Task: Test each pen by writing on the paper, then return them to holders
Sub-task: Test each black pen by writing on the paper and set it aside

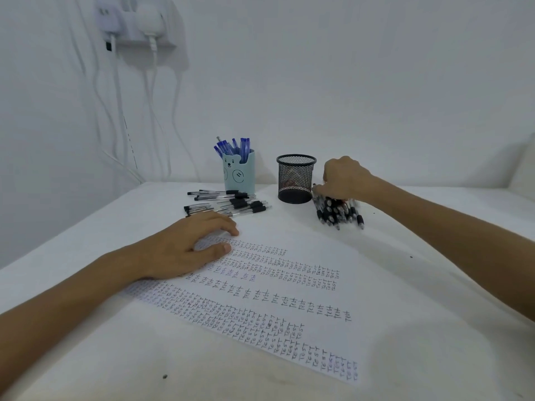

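A white sheet of paper (289, 302) covered with rows of handwritten test marks lies on the white table. My left hand (185, 247) rests flat on its upper left corner, fingers relaxed. My right hand (344, 178) reaches down into a pile of black-grip pens (338, 211) right of the black mesh holder (296, 178), fingers curled on the pens' back ends. A light-blue bear holder (239, 173) holds several blue pens (234, 146). Several clear pens with black caps (228, 202) lie in front of it.
The table (115, 328) is covered in white cloth and meets a white wall behind the holders. White cables (150, 117) hang from a wall socket with chargers (136, 23) at the upper left. A white cushion edge (524, 169) shows far right.
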Action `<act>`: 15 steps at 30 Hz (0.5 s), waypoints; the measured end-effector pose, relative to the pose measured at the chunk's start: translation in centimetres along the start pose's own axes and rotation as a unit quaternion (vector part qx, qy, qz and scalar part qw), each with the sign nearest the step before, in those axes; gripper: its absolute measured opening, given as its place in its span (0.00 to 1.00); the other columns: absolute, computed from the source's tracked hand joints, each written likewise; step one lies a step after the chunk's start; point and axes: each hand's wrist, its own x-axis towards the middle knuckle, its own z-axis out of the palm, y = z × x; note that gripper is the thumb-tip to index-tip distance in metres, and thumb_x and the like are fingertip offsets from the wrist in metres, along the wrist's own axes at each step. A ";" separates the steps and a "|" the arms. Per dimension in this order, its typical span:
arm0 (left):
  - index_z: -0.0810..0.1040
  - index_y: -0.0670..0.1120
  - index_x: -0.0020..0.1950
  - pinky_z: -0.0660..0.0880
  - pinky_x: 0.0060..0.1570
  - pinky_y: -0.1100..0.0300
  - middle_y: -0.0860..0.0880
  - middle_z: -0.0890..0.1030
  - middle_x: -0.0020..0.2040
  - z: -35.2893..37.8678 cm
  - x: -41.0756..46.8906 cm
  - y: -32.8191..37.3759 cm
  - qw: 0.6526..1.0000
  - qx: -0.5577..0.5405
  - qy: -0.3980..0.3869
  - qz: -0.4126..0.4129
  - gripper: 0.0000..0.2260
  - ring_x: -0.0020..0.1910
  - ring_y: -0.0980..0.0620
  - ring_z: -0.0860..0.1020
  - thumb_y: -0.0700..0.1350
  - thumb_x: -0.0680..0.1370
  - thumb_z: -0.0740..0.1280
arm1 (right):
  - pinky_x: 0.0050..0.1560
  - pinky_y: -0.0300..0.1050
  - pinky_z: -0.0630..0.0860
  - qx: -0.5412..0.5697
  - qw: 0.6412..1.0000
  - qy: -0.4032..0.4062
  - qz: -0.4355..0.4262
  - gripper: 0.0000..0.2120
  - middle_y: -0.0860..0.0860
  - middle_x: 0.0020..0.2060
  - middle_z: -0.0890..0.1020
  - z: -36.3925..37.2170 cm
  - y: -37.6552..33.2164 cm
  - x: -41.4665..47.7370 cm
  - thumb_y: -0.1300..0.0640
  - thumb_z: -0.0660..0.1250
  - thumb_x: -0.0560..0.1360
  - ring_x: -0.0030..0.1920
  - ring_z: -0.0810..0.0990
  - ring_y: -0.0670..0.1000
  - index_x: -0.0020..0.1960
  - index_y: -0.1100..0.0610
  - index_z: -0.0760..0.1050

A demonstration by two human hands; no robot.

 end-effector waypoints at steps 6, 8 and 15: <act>0.77 0.56 0.69 0.63 0.67 0.76 0.62 0.76 0.69 0.0 0.0 0.2 1.000 -0.004 -0.001 -0.009 0.17 0.70 0.66 0.70 0.57 0.82 0.64 | 0.42 0.46 0.69 -0.040 0.999 0.036 -0.007 0.13 0.55 0.44 0.73 -0.3 -0.7 -0.7 0.50 0.67 0.78 0.44 0.73 0.58 0.45 0.60 0.74; 0.77 0.56 0.69 0.63 0.67 0.75 0.62 0.76 0.69 0.0 0.0 0.2 1.000 -0.004 -0.003 -0.010 0.17 0.70 0.66 0.70 0.57 0.82 0.63 | 0.44 0.46 0.70 -0.055 0.996 0.060 -0.020 0.13 0.57 0.49 0.75 -0.4 -1.5 -1.0 0.51 0.65 0.79 0.48 0.75 0.59 0.55 0.61 0.77; 0.76 0.55 0.70 0.65 0.70 0.71 0.61 0.76 0.69 -0.2 0.0 0.3 1.000 0.001 -0.012 -0.010 0.16 0.71 0.63 0.71 0.57 0.83 0.64 | 0.43 0.46 0.71 -0.025 0.986 0.099 -0.135 0.12 0.55 0.48 0.79 0.7 -5.3 -2.0 0.52 0.64 0.79 0.49 0.77 0.58 0.51 0.59 0.80</act>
